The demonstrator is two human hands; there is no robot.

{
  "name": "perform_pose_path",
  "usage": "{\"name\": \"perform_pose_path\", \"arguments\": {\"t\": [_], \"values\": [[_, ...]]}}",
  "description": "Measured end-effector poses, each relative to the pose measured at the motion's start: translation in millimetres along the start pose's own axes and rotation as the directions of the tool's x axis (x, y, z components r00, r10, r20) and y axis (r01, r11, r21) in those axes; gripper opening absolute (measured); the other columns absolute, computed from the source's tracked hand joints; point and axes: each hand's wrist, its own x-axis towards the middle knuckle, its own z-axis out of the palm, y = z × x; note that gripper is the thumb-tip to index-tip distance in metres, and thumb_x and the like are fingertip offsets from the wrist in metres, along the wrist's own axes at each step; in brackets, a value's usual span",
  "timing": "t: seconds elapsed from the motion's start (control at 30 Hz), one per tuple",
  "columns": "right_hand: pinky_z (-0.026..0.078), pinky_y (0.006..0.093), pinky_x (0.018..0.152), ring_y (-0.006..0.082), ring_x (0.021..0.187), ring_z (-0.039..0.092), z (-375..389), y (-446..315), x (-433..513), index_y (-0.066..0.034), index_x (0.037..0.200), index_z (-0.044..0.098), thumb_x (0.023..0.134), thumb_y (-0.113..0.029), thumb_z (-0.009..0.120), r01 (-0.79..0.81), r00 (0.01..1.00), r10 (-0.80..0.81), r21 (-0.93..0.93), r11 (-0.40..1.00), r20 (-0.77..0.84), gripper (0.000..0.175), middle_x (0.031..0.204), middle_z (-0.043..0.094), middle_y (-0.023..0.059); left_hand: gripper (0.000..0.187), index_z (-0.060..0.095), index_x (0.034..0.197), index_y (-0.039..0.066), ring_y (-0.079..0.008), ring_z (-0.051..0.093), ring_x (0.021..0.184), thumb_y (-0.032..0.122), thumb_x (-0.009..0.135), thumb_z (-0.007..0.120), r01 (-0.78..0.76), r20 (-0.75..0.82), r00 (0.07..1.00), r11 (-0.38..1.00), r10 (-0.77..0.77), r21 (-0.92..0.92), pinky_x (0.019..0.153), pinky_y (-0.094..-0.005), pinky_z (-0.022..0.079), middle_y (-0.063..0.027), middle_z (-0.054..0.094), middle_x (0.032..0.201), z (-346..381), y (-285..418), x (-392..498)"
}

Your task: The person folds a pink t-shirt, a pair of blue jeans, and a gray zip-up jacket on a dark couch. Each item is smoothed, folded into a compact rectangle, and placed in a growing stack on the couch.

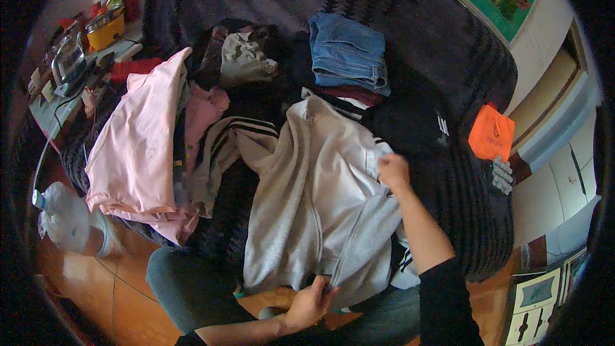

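A light grey zip jacket (pixel 288 202) with black stripes on its sleeves lies spread before me, its front open. My left hand (pixel 312 300) grips the bottom hem near the zip, close to my knees. Further up on the right, my right hand (pixel 394 170) is closed on the jacket's side near the striped shoulder. One sleeve stretches left towards a pile of pink clothing (pixel 139 144). Folded blue jeans (pixel 348 50) rest on other folded clothes beyond the jacket.
Crumpled pale cloth (pixel 245 57) lies on dark clothing at the back. An orange object (pixel 492 132) and grey egg-carton-like item (pixel 502 176) are at the right. A clear plastic bottle (pixel 65 221) stands on the floor at left, below a cluttered table (pixel 67 110).
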Motion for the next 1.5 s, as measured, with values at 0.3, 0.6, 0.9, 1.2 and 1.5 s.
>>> {"name": "perform_pose_path", "arguments": {"t": [0.3, 0.6, 0.9, 1.2, 1.5], "values": [[0.052, 0.0314, 0.068, 0.0197, 0.077, 0.064, -29.3, -76.7, 90.1, 0.0034, 0.104, 0.061, 0.092, -0.023, 0.059, 0.155, 0.987, -0.044, 0.848, 0.506, -0.154, 0.029, 0.083, 0.062, 0.0050, 0.023, 0.046, 0.101, 0.001, -0.0294, 0.057, 0.063, 0.014, 0.091, 0.060, 0.005, -0.190, 0.981, 0.988, -0.034, -0.153, 0.058, -0.0373, 0.045, -0.0181, 0.057, 0.073, -1.9, -18.8, 19.2], [0.044, 0.0321, 0.094, 0.0212, 0.111, 0.057, 50.9, -55.9, 82.8, 0.0027, 0.120, 0.057, 0.084, -0.021, 0.067, 0.114, 0.986, -0.156, 0.464, 0.878, 0.052, 0.044, 0.115, 0.063, 0.0134, 0.031, 0.050, 0.110, 0.000, -0.0394, 0.062, 0.078, 0.009, 0.084, 0.063, 0.155, -0.134, 0.976, 0.979, -0.173, -0.130, 0.066, -0.0428, 0.049, -0.0240, 0.061, 0.087, 3.8, -43.5, 27.3], [0.050, 0.0345, 0.081, 0.0249, 0.091, 0.066, 116.9, -72.0, 28.7, -0.0030, 0.105, 0.065, 0.083, -0.021, 0.063, 0.241, 0.954, -0.297, 0.471, 0.849, 0.048, 0.028, 0.097, 0.069, 0.0124, 0.051, 0.050, 0.114, 0.002, -0.0352, 0.061, 0.085, 0.011, 0.070, 0.072, -0.070, -0.320, 0.850, 0.691, 0.419, 0.719, 0.074, -0.0375, 0.052, -0.0174, 0.058, 0.104, -80.8, 26.2, 37.6], [0.045, 0.0306, 0.058, 0.0139, 0.067, 0.057, 127.1, -118.8, -22.7, -0.0053, 0.100, 0.064, 0.084, -0.024, 0.058, -0.149, 0.773, -0.133, 0.382, 0.912, 0.620, 0.025, 0.082, 0.063, 0.0024, 0.061, 0.043, 0.121, -0.001, -0.0384, 0.049, 0.102, 0.017, 0.071, 0.074, 0.251, -0.566, 0.824, 0.889, 0.011, 0.382, 0.087, -0.0448, 0.041, -0.0219, 0.051, 0.111, -110.2, -2.9, 47.8], [0.051, 0.0348, 0.067, 0.0199, 0.080, 0.062, 111.5, -115.3, -61.2, 0.0032, 0.105, 0.061, 0.086, -0.015, 0.056, -0.324, 0.528, -0.235, 0.450, 0.832, 0.816, 0.027, 0.093, 0.065, 0.0094, 0.043, 0.052, 0.108, 0.001, -0.0375, 0.051, 0.097, 0.017, 0.073, 0.071, 0.309, -0.570, 0.818, 0.776, 0.079, 0.551, 0.082, -0.0445, 0.044, -0.0184, 0.054, 0.104, -113.4, -15.4, 51.8]]}}
